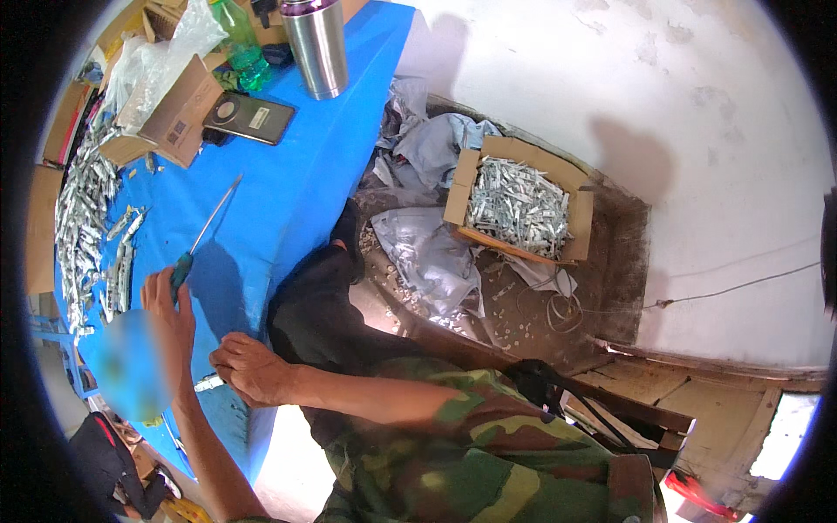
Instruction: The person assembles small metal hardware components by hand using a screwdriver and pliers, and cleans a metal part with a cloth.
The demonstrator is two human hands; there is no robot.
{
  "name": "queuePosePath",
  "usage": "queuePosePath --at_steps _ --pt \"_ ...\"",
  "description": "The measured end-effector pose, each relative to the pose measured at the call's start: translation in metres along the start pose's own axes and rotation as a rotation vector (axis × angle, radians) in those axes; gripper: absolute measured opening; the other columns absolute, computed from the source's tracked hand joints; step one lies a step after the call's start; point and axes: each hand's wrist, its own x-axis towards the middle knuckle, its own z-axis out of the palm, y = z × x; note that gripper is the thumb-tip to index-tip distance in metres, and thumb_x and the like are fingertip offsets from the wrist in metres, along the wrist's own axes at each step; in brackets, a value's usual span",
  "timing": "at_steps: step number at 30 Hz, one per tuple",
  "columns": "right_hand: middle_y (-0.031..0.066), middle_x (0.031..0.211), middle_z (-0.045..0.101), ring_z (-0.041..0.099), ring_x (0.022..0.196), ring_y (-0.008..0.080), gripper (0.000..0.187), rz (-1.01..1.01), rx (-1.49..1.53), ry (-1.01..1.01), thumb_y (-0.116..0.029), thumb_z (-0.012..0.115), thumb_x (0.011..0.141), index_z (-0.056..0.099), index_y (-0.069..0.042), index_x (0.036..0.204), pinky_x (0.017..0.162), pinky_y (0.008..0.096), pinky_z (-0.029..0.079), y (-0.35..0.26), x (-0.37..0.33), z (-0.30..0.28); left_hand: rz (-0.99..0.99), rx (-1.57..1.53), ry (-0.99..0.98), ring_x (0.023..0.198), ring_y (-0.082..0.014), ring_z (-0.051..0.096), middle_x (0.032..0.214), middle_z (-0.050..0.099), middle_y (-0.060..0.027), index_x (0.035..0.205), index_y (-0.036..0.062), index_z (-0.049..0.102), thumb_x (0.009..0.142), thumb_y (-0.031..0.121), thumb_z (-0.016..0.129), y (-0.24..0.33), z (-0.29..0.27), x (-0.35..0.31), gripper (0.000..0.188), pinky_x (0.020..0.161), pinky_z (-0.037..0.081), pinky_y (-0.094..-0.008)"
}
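My left hand [170,318] is closed around the green handle of a screwdriver [209,224], above the blue-covered table [305,166]. Its thin shaft points away, toward the far side. My right hand [255,370] is curled shut near the table's edge, fingertips turned under. A small silvery strip [207,383] shows right beside those fingers; whether they grip it I cannot tell. Several similar metal pieces [119,275] lie left of my left hand, next to a long heap of silvery pieces [83,227].
At the back of the table stand a steel tumbler [316,52], a green bottle [248,61], an opened carton [179,126] and a dark phone [251,118]. On the floor, right, a cardboard box [460,187] holds many silvery pieces near grey plastic bags [427,253]. A blurred patch hides part of the left.
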Motion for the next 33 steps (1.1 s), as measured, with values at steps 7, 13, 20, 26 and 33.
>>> queuePosePath --at_steps 7,13,20,26,33 --pt "0.0166 0.100 0.068 0.063 0.091 0.0378 0.014 0.031 -0.063 -0.144 -0.008 0.068 0.076 0.068 0.000 0.088 0.085 0.0502 0.049 -0.002 0.008 -0.007 -0.447 -0.328 0.180 0.089 -0.0141 0.059 0.104 0.068 -0.0093 0.134 -0.0014 0.063 0.105 0.015 0.063 -0.002 -0.061 -0.164 0.033 0.079 0.051 -0.0327" --pt "0.0128 0.106 0.069 0.066 0.098 0.0334 0.005 -0.035 -0.066 -0.087 -0.005 0.062 0.084 0.066 -0.002 0.086 0.102 0.0531 0.045 -0.013 0.012 -0.027 -0.702 -0.450 0.268 0.077 -0.0109 0.061 0.096 0.071 -0.0059 0.135 -0.0005 0.065 0.098 0.006 0.064 0.052 -0.126 -0.261 0.037 0.068 0.050 -0.0272" --pt "0.0078 0.108 0.071 0.067 0.100 0.0306 0.005 0.017 -0.069 -0.091 -0.003 0.063 0.086 0.067 -0.005 0.087 0.107 0.0521 0.044 -0.026 0.016 -0.028 -0.687 -0.286 0.200 0.073 -0.0098 0.066 0.095 0.078 -0.0096 0.128 0.0008 0.071 0.091 0.001 0.073 0.076 -0.154 -0.310 0.037 0.065 0.052 -0.0259" --pt "0.0078 0.107 0.071 0.067 0.100 0.0302 0.004 0.037 -0.089 -0.126 -0.004 0.064 0.087 0.067 -0.005 0.089 0.108 0.0502 0.044 -0.025 0.018 -0.030 -0.730 -0.287 0.164 0.075 -0.0089 0.065 0.091 0.076 -0.0076 0.127 0.0015 0.073 0.092 0.004 0.076 0.072 -0.154 -0.317 0.035 0.065 0.051 -0.0258" --pt "0.0075 0.107 0.071 0.066 0.099 0.0302 0.003 0.034 -0.100 -0.136 -0.005 0.065 0.087 0.068 -0.005 0.089 0.108 0.0501 0.044 -0.024 0.018 -0.029 -0.716 -0.294 0.135 0.073 -0.0093 0.064 0.087 0.075 -0.0065 0.124 0.0013 0.074 0.093 0.005 0.076 0.071 -0.151 -0.311 0.031 0.063 0.049 -0.0255"
